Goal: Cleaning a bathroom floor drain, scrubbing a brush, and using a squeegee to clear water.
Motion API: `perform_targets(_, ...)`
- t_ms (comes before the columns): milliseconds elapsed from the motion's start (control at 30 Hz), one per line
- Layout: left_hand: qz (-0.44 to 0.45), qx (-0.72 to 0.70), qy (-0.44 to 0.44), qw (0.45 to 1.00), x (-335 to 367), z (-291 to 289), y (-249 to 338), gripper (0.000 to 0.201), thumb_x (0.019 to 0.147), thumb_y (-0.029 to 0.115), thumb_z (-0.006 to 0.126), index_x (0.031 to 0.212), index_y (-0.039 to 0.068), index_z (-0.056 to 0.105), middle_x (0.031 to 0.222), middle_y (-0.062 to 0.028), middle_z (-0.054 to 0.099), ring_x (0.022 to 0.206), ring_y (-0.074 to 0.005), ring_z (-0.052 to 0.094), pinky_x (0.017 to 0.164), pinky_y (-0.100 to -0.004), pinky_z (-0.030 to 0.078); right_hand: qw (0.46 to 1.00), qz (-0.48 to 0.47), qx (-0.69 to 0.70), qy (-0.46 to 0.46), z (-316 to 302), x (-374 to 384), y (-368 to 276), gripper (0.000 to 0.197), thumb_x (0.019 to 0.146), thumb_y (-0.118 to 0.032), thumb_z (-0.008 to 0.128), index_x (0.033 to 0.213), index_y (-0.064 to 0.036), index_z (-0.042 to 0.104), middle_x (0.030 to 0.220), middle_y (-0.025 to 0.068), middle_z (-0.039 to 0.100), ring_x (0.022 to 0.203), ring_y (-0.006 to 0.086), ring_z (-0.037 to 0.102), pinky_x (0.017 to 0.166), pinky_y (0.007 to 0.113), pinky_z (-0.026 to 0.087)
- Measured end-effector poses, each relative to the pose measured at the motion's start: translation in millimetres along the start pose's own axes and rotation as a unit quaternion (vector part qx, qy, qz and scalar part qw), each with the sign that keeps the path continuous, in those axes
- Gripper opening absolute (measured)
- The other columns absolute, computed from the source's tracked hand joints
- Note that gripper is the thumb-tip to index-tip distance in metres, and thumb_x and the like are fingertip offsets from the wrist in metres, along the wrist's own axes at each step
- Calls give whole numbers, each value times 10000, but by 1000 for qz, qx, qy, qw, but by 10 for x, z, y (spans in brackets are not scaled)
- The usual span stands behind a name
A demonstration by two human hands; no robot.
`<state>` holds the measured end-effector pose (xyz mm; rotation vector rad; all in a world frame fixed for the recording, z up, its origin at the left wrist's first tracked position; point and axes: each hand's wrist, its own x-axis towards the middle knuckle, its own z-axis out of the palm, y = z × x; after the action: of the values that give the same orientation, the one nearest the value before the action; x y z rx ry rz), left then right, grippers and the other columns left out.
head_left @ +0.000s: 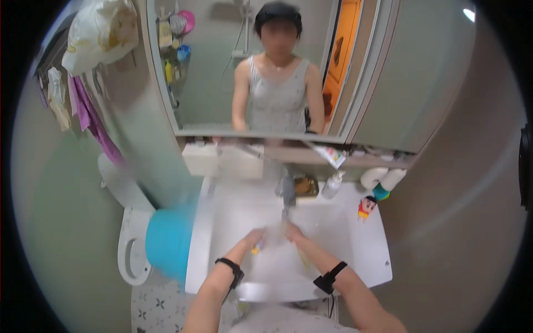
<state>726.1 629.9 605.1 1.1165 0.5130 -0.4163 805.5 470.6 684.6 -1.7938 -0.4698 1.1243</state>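
Both of my hands are over the white sink. My left hand is closed round a small yellow-and-blue thing, too blurred for its kind to show. Just below the grey faucet is my right hand, where a pale streak like running water comes down. The fingers of this hand are smeared, so I cannot tell whether they hold anything. A faint yellowish shape lies in the basin beside my right forearm. Each wrist wears a black strap.
Behind the faucet stand a brown soap dish and a pump bottle. White bottles and a small cartoon figure occupy the right rim. A tube lies on the shelf under the mirror. Left are a blue bucket and a toilet.
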Motion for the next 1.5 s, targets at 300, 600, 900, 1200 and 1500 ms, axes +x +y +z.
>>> perform_targets(300, 76, 144, -50, 985, -42, 856, 159, 214, 739, 244, 487, 741, 36, 538, 630, -44, 499, 501, -133, 453, 433, -273, 379, 962, 179, 145, 147, -296, -61, 525, 490, 788, -520, 272, 752, -95, 514, 549, 36, 494, 386, 97, 373, 338, 235, 281)
perform_targets(600, 40, 132, 154, 978, -147, 169, 278, 388, 777, 352, 429, 574, 21, 443, 447, -57, 420, 329, -156, 390, 341, -295, 337, 993, 52, 95, 57, 12, -186, 163, 343, 797, -396, 345, 825, -100, 516, 602, 34, 508, 432, 95, 412, 352, 231, 311)
perform_targets(900, 89, 90, 131, 983, -97, 302, 78, 245, 742, 218, 546, 595, 63, 428, 442, -13, 372, 331, -110, 367, 307, -249, 322, 992, 2, -2, 124, 90, 273, 562, 495, 790, -532, 241, 772, -126, 525, 545, 10, 495, 387, 85, 393, 326, 225, 278)
perform_targets(1200, 104, 261, 128, 951, -91, 933, 197, 357, 772, 334, 433, 618, 18, 496, 498, -72, 461, 406, -171, 436, 398, -302, 341, 953, 157, 216, 143, -426, -249, 559, 484, 790, -526, 255, 884, -122, 504, 652, 80, 552, 437, 107, 391, 409, 251, 331)
perform_targets(1500, 110, 203, 98, 968, -264, 668, 232, 648, 741, 614, 123, 529, 56, 376, 440, -34, 352, 307, -147, 342, 313, -271, 323, 954, 78, 290, 10, -56, -130, 448, 481, 811, -494, 220, 877, -102, 491, 652, 82, 547, 448, 116, 392, 403, 244, 316)
